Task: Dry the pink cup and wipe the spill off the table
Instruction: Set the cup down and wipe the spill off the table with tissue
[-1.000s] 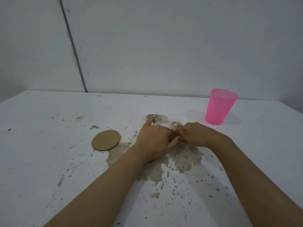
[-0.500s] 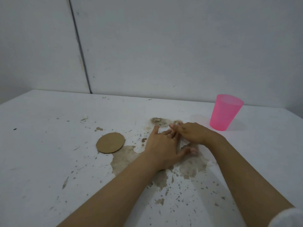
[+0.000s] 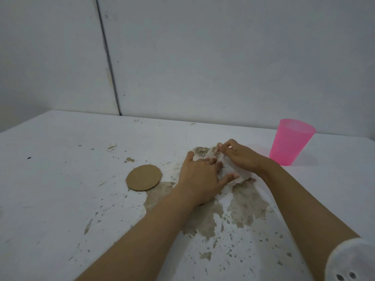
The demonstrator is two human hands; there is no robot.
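Note:
A pink plastic cup [image 3: 290, 143] stands upright at the back right of the white table [image 3: 56, 199]. A brown spill [image 3: 248, 205] spreads over the table's middle, with splatter around it. A stained white tissue [image 3: 230, 169] lies at the spill's far end. My left hand [image 3: 199, 180] presses flat on the tissue with fingers spread. My right hand [image 3: 240, 157] pinches the tissue's far edge, just left of the cup and apart from it.
A round brown cardboard disc [image 3: 143, 177] lies flat left of my hands, at the spill's edge. A grey wall with a vertical seam [image 3: 107, 57] stands behind the table. A white sleeve [image 3: 353, 260] shows at the bottom right.
My right hand has moved toward the far edge of the tissue and gripped it. My left hand has flattened and its thumb has spread, exposing more of the white tissue.

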